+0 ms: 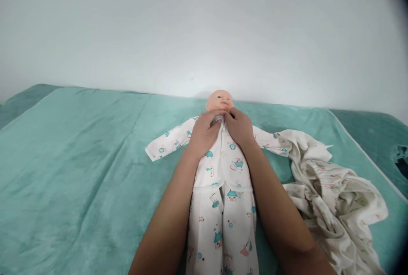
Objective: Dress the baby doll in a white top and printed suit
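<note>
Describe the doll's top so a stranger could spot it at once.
On the green sheet, find the doll lying by the pale wall. Its white top, printed with teal figures, has the left hand and right hand at its collar. Unlike the trousers below, it has outspread sleeves; unlike the crumpled cloth on the right, the doll wears it.

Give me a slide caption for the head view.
Left hand and right hand at the neckline of a printed top on a doll, crumpled cloth beside it, green cover beneath.
</note>
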Demonstrator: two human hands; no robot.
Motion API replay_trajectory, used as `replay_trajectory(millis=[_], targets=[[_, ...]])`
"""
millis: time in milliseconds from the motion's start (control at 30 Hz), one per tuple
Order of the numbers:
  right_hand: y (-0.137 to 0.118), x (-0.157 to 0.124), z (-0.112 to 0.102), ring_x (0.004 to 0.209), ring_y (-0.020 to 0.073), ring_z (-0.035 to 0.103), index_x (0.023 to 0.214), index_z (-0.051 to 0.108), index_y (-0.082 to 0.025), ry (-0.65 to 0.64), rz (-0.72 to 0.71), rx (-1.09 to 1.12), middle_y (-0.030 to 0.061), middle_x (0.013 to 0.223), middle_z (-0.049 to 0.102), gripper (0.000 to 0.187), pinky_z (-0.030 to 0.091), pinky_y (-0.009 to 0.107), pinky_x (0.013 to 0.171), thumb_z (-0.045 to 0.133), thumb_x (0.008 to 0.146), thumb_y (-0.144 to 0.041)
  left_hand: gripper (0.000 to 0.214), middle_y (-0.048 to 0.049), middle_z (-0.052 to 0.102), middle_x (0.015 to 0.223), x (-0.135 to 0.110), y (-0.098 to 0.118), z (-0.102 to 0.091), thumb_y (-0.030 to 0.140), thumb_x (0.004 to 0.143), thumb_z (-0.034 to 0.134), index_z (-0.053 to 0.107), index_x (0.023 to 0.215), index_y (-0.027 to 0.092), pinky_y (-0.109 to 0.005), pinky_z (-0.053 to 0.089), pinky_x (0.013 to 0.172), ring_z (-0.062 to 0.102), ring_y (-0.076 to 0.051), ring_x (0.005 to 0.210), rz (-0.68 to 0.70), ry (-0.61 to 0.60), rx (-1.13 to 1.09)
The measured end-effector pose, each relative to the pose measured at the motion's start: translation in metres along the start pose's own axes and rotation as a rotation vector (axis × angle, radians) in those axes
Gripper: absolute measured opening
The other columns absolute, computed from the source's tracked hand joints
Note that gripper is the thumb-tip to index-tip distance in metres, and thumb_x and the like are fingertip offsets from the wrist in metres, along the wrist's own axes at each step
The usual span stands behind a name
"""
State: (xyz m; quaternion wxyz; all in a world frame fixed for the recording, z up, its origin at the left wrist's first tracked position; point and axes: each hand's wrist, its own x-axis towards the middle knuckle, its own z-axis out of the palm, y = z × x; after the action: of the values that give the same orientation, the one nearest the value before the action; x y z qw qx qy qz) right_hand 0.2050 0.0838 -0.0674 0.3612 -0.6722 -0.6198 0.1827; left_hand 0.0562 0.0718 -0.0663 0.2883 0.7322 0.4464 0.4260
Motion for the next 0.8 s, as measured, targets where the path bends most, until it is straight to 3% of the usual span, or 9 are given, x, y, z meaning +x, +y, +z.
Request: replay_trajectory(millis=[233, 400, 600, 800], targets=[[-0.005, -0.012, -0.003, 0.066, 0.0171, 0.049, 0.069, 0.05, -0.023, 0.083, 0.011, 0.026, -0.0008, 0.068, 0.06, 0.025, 0.031, 0.028, 0.063, 0.048, 0.089, -0.039, 0.027, -0.0019, 0.07, 0.126, -0.001, -0.002, 0.004, 0.016, 0.092, 0.052, 0.07, 0.11, 0.025, -0.039, 0.046, 0.109, 0.062, -0.019, 0.119, 0.025, 0.031, 0.024], [-0.02, -0.055, -0.016, 0.065, 0.018, 0.051, 0.081, 0.052, -0.024, 0.079, 0.001, -0.057, -0.0015, 0.069, 0.059, 0.024, 0.031, 0.029, 0.062, 0.051, 0.09, -0.046, 0.023, -0.0049, 0.069, 0.126, -0.017, 0.01, 0.001, 0.016, 0.093, 0.048, 0.069, 0.1, 0.022, -0.045, 0.045, 0.111, 0.061, -0.022, 0.122, 0.08, 0.062, 0.11], [-0.025, -0.102, -0.018, 0.081, 0.0196, 0.059, 0.109, 0.055, -0.022, 0.098, -0.11, -0.088, 0.003, 0.093, 0.062, 0.029, 0.039, 0.03, 0.069, 0.054, 0.09, -0.045, 0.032, -0.0075, 0.058, 0.144, -0.054, 0.012, -0.006, 0.021, 0.098, 0.042, 0.069, 0.114, 0.024, -0.048, 0.04, 0.117, 0.051, -0.022, 0.136, 0.184, 0.08, 0.138], [-0.022, -0.108, -0.02, 0.082, 0.019, 0.057, 0.085, 0.051, -0.024, 0.026, -0.202, -0.187, 0.0009, 0.087, 0.059, 0.024, 0.036, 0.03, 0.066, 0.059, 0.088, -0.046, 0.032, -0.0054, 0.053, 0.149, -0.068, -0.001, -0.005, 0.028, 0.102, 0.04, 0.067, 0.12, 0.027, -0.049, 0.038, 0.119, 0.047, -0.021, 0.14, 0.147, 0.085, 0.054]])
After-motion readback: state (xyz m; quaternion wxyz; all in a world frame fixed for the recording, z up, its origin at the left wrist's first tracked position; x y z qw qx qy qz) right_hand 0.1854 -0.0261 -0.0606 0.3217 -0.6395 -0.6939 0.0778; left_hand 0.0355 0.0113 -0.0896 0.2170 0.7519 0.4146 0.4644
